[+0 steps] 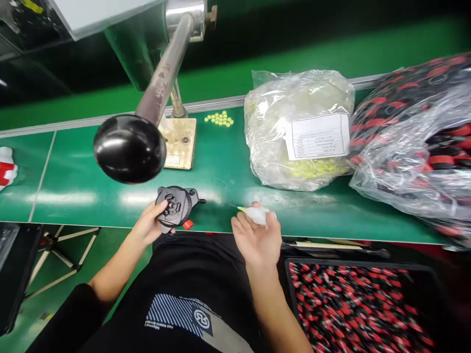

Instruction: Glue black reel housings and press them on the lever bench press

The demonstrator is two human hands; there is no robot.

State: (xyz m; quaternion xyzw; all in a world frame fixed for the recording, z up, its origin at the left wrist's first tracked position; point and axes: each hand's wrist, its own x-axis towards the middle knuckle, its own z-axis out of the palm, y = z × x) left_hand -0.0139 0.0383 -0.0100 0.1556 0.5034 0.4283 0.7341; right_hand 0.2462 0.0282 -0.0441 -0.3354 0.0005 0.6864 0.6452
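My left hand [149, 223] grips a black plastic mount [176, 208] by its left side, thumb on its face. The mount has a round body, a small arm at its right and a red tab [188, 224] below. To the right, my right hand [257, 235] is closed around a small white squeeze bottle [256, 214]. Its thin needle tip with a yellow-green base points left, toward the mount and apart from it. Both hands are over the front edge of the green worktop [217, 186].
A hand press with a black ball knob [129, 148] overhangs the worktop in front of my left hand. Small yellow pieces [220, 118] lie behind. Plastic bags [301, 130] [412, 137] stand at the right. Below them, a black tray [415, 274] holds red-and-black parts.
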